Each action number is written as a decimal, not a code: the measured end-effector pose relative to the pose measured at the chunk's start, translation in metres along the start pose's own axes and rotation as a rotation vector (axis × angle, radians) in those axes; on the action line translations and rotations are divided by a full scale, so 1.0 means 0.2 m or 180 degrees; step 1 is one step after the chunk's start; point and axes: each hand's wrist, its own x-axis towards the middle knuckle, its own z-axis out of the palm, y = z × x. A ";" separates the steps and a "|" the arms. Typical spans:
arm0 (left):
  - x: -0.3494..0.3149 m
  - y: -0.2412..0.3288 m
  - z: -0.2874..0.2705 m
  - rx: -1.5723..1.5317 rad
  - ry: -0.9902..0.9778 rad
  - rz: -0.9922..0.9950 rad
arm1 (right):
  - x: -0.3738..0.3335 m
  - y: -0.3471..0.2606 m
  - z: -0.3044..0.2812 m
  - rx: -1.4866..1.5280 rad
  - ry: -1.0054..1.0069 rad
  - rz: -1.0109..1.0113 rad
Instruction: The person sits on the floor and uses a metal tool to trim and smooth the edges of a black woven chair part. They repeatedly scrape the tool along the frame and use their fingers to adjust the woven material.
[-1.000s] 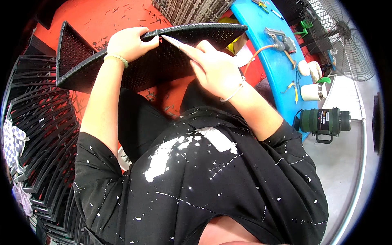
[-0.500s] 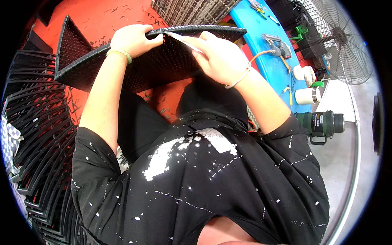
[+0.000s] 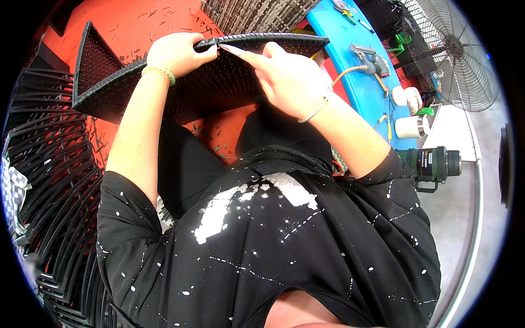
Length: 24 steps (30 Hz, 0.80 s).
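A black woven wicker panel piece (image 3: pixel 219 82) with a wrapped rim stands in front of my legs. My left hand (image 3: pixel 176 54) is closed on that rim, thumb on the near side. Just right of it, my right hand (image 3: pixel 292 82) grips a knife (image 3: pixel 232 50) with a pale pointed blade, the index finger stretched along it. The blade's tip meets the rim beside my left thumb. Its handle is hidden inside my right hand.
Curved black frames (image 3: pixel 49 164) are stacked at the left. A blue table (image 3: pixel 350 71) at the right bears a nail gun (image 3: pixel 374 64) with an orange hose, pliers and a white mug (image 3: pixel 411 128). Beyond stand a fan (image 3: pixel 454 49) and a brown woven piece (image 3: pixel 257 15). Scraps litter the red floor (image 3: pixel 147 16).
The knife has turned slightly, its blade now flatter, and my right index finger lies straighter along it. My left hand keeps its place on the rim.
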 end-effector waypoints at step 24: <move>0.04 -0.01 0.00 0.0036 -0.0210 0.0029 | -0.26 0.06 0.20 0.0435 -0.0194 -0.0327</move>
